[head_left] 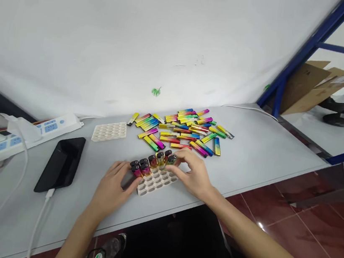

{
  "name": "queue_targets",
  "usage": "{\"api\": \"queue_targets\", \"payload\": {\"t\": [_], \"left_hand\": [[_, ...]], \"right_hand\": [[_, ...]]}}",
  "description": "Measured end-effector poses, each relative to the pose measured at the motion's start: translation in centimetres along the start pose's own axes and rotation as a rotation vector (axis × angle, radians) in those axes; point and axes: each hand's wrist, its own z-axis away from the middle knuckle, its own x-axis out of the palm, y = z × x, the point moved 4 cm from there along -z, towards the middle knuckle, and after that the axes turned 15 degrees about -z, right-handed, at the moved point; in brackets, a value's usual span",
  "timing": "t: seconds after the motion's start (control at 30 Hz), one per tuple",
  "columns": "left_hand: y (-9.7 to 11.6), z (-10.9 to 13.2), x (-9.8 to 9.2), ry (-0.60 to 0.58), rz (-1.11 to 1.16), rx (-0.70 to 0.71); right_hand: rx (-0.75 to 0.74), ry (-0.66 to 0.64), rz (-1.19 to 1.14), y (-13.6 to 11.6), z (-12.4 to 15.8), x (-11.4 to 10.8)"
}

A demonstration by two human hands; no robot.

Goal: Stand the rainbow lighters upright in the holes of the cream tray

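Observation:
A white tray with rows of holes (152, 184) lies near the table's front edge. Several lighters (151, 161) stand upright in its back and left holes, black tops up. My left hand (114, 187) grips the tray's left end, thumb at the near corner and fingers curled beside the leftmost lighters. At the back right corner, my right hand (193, 172) pinches a green lighter (171, 160) between thumb and fingers. That lighter is upright over the tray; its lower end is hidden, so I cannot tell how deep it sits. Behind the tray lies a loose pile of shiny multicoloured lighters (187, 131).
A second white holed tray (110, 132) lies at the back left. Left of my hands are a black phone (61, 164) on a white cable (40, 217) and a power strip (48, 127). Blue shelving (309, 45) with cardboard (311, 84) stands to the right.

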Motion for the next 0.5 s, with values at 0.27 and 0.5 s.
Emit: {"api": "queue_targets", "payload": {"t": [0.27, 0.5], "left_hand": [[0.3, 0.0, -0.2, 0.038, -0.016, 0.013], [0.3, 0.1, -0.3, 0.056, 0.024, -0.002]], "right_hand": [[0.113, -0.188, 0.164, 1.6, 0.4, 4.0], [0.216, -0.13, 0.387, 1.6, 1.0, 4.2]]}}
